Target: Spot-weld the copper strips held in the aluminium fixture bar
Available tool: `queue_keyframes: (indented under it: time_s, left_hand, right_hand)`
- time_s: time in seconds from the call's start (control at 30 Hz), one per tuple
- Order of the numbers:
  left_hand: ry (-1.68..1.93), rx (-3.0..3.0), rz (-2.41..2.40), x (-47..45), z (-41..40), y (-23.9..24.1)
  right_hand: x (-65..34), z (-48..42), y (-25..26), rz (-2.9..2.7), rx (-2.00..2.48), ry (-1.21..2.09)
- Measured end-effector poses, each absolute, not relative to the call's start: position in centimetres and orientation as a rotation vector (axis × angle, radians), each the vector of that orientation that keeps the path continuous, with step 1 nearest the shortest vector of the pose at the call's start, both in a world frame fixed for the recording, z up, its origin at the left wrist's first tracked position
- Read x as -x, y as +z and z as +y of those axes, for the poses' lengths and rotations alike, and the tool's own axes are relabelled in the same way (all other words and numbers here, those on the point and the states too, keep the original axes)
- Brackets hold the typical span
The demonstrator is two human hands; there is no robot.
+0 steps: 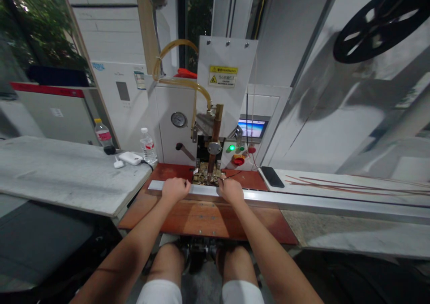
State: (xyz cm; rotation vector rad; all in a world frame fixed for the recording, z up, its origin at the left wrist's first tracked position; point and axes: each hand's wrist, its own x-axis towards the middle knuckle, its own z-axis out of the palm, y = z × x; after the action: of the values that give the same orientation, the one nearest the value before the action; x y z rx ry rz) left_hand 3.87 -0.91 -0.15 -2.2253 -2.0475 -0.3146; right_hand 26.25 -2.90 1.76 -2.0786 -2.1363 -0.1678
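I sit in front of a white welding machine with a copper electrode bar that comes down onto a brass fixture. A long aluminium strip lies across the red-brown worktable. My left hand rests closed on the strip's left end. My right hand is closed right beside the fixture and pinches a thin dark wire. Both hands sit just in front of the electrode.
A black phone and thin copper rods lie to the right on the white bench. On the grey table at the left stand two water bottles and a white charger. Green and red buttons and a small screen sit on the machine's front.
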Motion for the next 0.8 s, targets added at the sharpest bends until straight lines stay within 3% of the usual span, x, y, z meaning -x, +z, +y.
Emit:
queue_keyframes:
  time_s: [0.8]
  left_hand:
    - [-0.318,2.219,-2.003,-4.0,-1.1,0.1]
  right_hand:
    - [-28.1,-1.6,2.3,-2.121,2.037,-0.188]
